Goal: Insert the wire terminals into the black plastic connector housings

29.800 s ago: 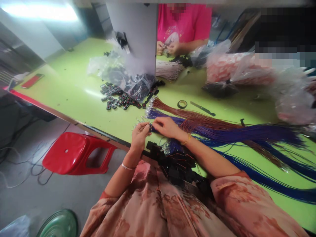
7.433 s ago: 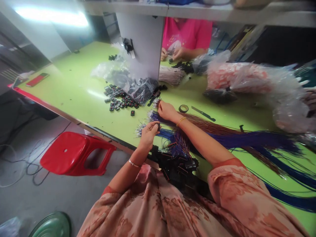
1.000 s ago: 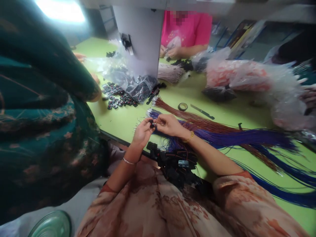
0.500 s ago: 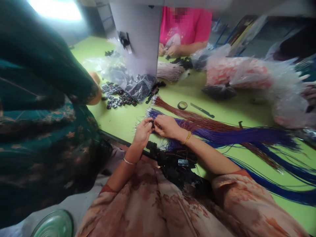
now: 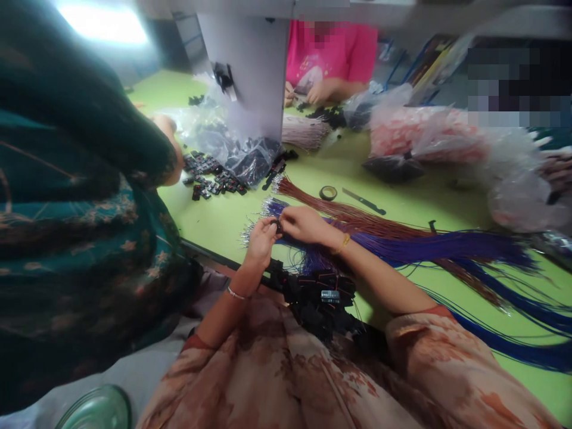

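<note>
My left hand (image 5: 263,239) is closed in a pinch on a small black plastic part (image 5: 277,226), above the front edge of the table. Against the part's right side, the fingers of my right hand (image 5: 304,225) are pinched together; what lies between them is hidden. Under and beyond my hands runs a bundle of purple wires (image 5: 402,247) with bare metal ends to the left. Brown wires (image 5: 322,205) lie just behind it. Below my wrists, a heap of black parts with wires (image 5: 308,292) sits at the table edge.
On the green table (image 5: 397,202) are a tape roll (image 5: 328,193), a cutter blade (image 5: 364,201) and blue wires (image 5: 504,339). Black connectors (image 5: 208,173) are piled by a grey post (image 5: 250,77). Plastic bags (image 5: 429,134) stand right. Co-workers sit at left and opposite.
My hands stay together at the black part, with slight finger movement. The co-worker's hand at left has shifted a little up and left. The whole view has tilted slightly.
</note>
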The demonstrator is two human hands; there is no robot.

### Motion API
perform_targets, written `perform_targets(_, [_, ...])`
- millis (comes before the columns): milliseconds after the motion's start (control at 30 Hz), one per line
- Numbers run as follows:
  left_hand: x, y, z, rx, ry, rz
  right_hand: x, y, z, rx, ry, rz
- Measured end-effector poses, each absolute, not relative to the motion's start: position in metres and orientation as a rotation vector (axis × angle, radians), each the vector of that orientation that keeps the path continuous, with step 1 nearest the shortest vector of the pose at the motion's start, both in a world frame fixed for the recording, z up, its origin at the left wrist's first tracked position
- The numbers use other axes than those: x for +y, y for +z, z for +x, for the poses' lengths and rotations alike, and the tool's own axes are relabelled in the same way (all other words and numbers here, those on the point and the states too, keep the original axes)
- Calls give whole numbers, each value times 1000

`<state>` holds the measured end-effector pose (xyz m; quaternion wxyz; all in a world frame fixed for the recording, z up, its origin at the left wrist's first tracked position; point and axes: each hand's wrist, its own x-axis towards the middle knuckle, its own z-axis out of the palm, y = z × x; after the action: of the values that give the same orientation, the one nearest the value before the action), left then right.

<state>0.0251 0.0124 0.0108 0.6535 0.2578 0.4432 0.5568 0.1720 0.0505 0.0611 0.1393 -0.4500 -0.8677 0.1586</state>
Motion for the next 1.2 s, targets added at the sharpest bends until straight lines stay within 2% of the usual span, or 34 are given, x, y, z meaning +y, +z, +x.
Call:
perform_targets(200, [14,11,22,984,1236,586,119,51,182,-2354,315,-1790])
perform_targets(333, [14,10,20,977,1216,586,131,38,172,-2391,244,-1915])
perform_targets(633, [13,9,19,955,1210,582,122,35,172,-2505,102,-1881])
perform_targets(833, [12,9,17,932,1211,578,121,33,175,-2499,70,-1960])
perform_targets(1200, [13,5,16,921,1212,586,130,30,169,-2597,94,-1836])
